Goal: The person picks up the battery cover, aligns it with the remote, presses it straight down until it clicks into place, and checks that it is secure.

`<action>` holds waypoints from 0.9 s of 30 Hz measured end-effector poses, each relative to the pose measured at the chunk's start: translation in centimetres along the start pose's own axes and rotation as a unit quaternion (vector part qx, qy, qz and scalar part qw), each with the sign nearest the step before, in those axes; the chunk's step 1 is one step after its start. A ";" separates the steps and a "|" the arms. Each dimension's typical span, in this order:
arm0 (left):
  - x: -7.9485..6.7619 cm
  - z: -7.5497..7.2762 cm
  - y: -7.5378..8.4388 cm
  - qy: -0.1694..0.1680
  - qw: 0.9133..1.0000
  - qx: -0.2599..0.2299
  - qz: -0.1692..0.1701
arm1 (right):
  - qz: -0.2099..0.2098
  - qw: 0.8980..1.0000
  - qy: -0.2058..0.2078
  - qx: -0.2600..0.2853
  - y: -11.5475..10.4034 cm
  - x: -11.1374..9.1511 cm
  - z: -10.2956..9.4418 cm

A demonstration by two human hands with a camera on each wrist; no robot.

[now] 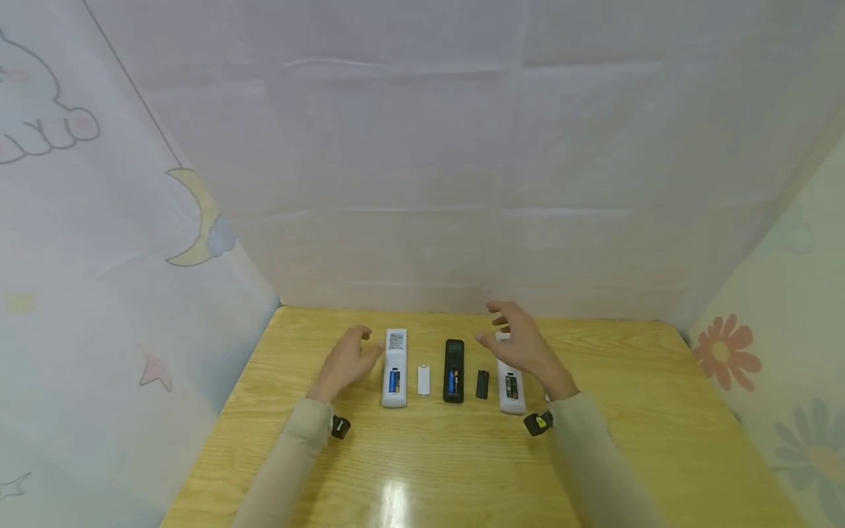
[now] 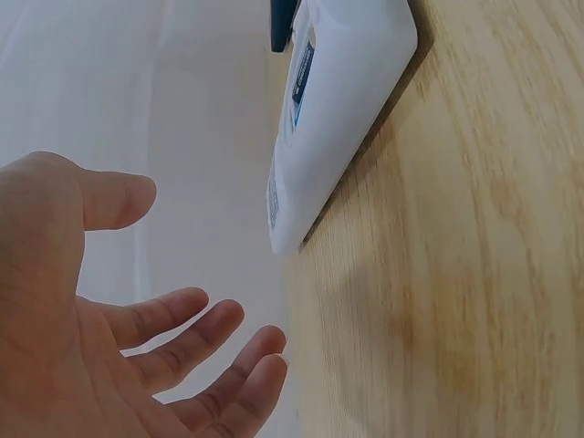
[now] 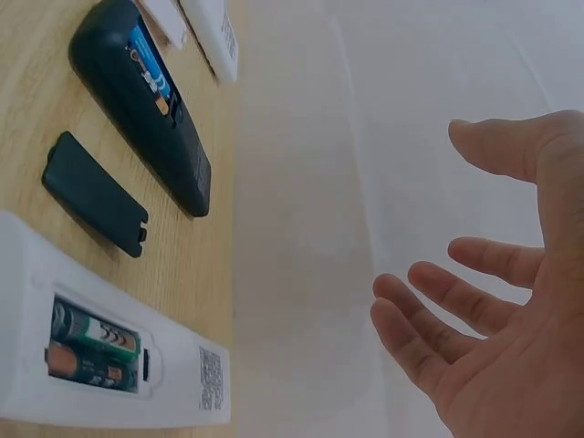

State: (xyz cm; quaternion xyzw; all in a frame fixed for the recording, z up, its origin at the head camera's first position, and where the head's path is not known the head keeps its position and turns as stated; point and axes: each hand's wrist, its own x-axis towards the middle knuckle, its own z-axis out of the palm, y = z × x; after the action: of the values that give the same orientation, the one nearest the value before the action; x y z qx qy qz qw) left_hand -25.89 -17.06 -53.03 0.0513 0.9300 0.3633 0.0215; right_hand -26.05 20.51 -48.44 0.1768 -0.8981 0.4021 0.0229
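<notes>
My left hand (image 1: 346,363) hovers just left of a white remote control (image 1: 394,400), fingers relaxed and holding nothing. That remote lies back side up, blue batteries (image 1: 394,380) in its uncovered compartment. Above the right-hand white remote (image 1: 511,405) is my right hand (image 1: 521,345), thumb and fingers spread around nothing, partly hiding the remote's far end in the head view. Green batteries (image 3: 96,333) show inside this remote. Between the hands lies a black remote (image 3: 137,100) with its battery compartment uncovered too. A white battery cover (image 1: 424,380) and a black battery cover (image 3: 94,194) lie beside the remotes.
Everything lies on a wooden table (image 1: 422,455). A pale sheet (image 1: 396,183) hangs behind its far edge, and printed cloths flank it left and right. Next to my right wrist, a small white piece (image 1: 546,397) is mostly hidden.
</notes>
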 end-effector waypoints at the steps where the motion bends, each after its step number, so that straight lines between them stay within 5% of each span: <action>1: 0.0 0.1 0.0 -0.002 1.000 -0.003 0.000 | -0.003 1.000 -0.002 -0.003 -0.1 0.0 0.1; 27: -0.5 1.7 -0.3 -0.031 0.999 -0.014 -0.002 | 0.006 0.997 -0.074 -0.020 -2.1 0.5 4.9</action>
State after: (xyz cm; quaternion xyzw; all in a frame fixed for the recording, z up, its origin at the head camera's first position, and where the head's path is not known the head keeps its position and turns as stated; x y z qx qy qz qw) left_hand -25.25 -16.21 -54.53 0.0602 0.9239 0.3743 0.0518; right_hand -25.30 15.49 -50.18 0.2005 -0.9060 0.3703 -0.0424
